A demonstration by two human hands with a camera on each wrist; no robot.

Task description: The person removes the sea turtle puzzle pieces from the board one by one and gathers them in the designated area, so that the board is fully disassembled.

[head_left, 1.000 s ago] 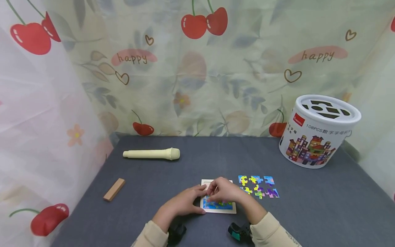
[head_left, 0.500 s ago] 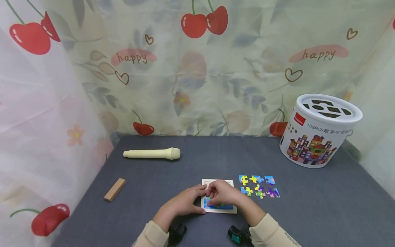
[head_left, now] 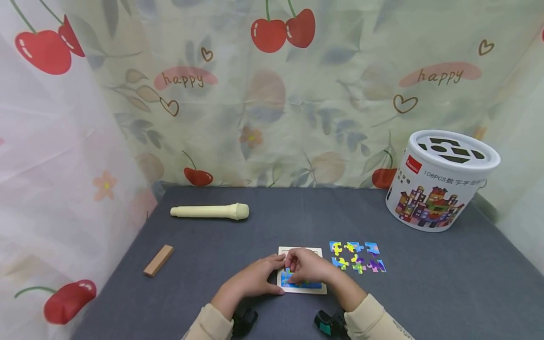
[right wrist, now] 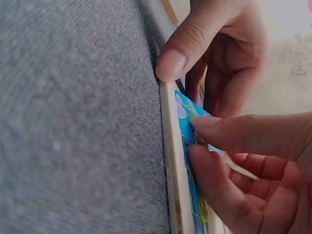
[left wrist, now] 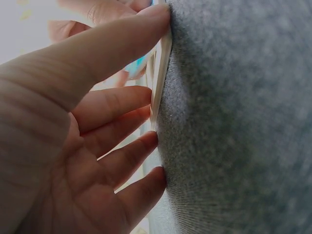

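Puzzle tray [head_left: 303, 291]: beneath the right hand [head_left: 310, 266].
Loose pieces [head_left: 359, 266]: right of the tray, in two left-to-right rows, nearer the right hand.
Left hand [head_left: 254, 276]: fingers spread, touching the tray's left side.
Right thumb and forefinger: close together; cannot tell if pinching a piece.

Table [head_left: 272, 231] covered in plain dark grey cloth. Cream mic [head_left: 208, 211] lies crosswise, back left; wood block [head_left: 158, 260] angled nearer, left side. Puzzle tray [head_left: 306, 291] flat, front middle; loose pieces [head_left: 376, 266] in two rows just right of it. White printed bucket [head_left: 429, 203] back right, lidded.
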